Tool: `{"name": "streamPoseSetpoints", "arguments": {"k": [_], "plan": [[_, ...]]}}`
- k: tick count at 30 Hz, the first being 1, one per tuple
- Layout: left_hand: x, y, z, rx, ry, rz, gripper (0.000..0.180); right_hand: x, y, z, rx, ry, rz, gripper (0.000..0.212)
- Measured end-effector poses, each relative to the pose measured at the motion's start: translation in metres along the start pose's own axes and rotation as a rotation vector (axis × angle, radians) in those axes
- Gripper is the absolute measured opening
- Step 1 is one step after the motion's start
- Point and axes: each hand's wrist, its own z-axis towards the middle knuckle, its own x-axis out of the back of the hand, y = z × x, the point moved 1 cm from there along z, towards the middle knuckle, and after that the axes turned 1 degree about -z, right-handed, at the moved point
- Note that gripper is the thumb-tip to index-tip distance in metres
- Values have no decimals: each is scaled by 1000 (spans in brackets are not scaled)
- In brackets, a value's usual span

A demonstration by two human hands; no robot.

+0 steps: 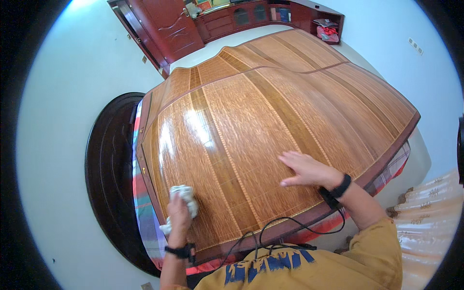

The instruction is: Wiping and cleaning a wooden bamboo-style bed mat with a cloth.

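Observation:
A brown woven sleeping mat [249, 125] with darker stripes and a dark cloth border covers the bed, rising in humps toward the far side. My left hand [179, 212] is closed around a crumpled whitish cloth [190, 199], which rests on the mat near its left edge. Part of the cloth sticks out below the hand. Over the near middle of the mat, my right hand [309, 169] has its fingers stretched out and holds nothing. Whether its palm touches the mat, I cannot tell. Each wrist wears a black band.
A dark curved headboard [108, 169] stands at the left, beside a plaid sheet [147, 212] showing under the mat. A black cable [299, 223] loops along the near edge. Patterned curtains [425, 222] hang at lower right. Beyond are a red-brown door [166, 29] and low cabinets [217, 30].

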Motion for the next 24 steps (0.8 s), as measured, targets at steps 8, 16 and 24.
{"name": "streamPoseSetpoints", "arguments": {"k": [8, 16, 24], "plan": [[-187, -7, -83, -1204, -433, 973, 46, -28, 25, -161, -550, 708, 280, 41], [-234, 102, 42, -319, -377, 695, 34, -68, 0, -187, -666, 1020, 343, 34], [-272, 78, 80, -1083, -242, 1119, 30, -90, 6, -245, -839, 1059, 948, 42]]}}
